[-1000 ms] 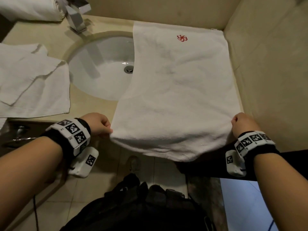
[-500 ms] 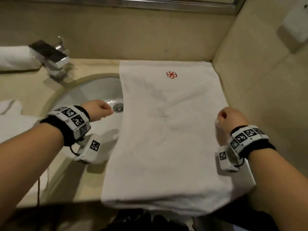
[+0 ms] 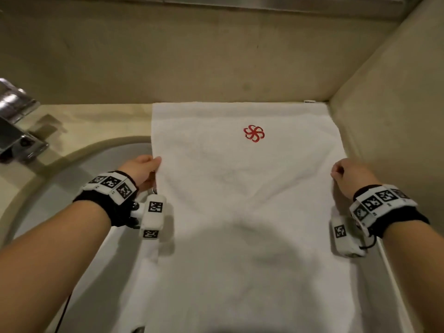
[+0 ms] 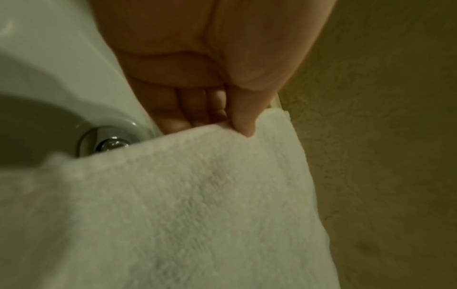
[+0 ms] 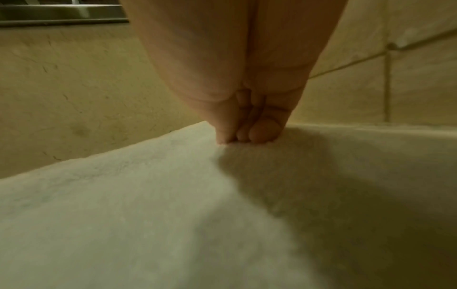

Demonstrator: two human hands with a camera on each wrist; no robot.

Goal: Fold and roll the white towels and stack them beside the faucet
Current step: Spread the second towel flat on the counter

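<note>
Towel: a white towel (image 3: 240,212) is laid flat on the beige worktop (image 3: 101,121), its far edge touching the back wall (image 3: 192,56), its right side close along the side wall (image 3: 396,104); the near part is folded over the far part, so two layers are seen
Towel mark: a red pinwheel-shaped emblem (image 3: 254,133) is seen on the lower layer, beyond the folded edge
Towel overlap: the left part of the towel is draped over the sink (image 3: 72,183); in the left wrist view the drain (image 4: 108,142) is seen just beside the towel's edge
Left hand: the left hand (image 3: 141,170) is closed on the left corner of the folded edge; in the left wrist view the cloth is pinched between the thumb on top and the fingers (image 4: 173,121) below
Right hand: the right hand (image 3: 350,175) is clenched on the right corner of the folded edge; in the right wrist view the cloth is pinched between the thumb and the fingertips (image 5: 262,131)
Height of held edge: whether the corners are resting on the lower layer or are held slightly above it cannot be told
Faucet: a chrome faucet (image 3: 16,126) is mounted on the worktop at the far left, well apart from the towel
Wrists: marker-printed bands with small white camera units are worn on both wrists
</note>
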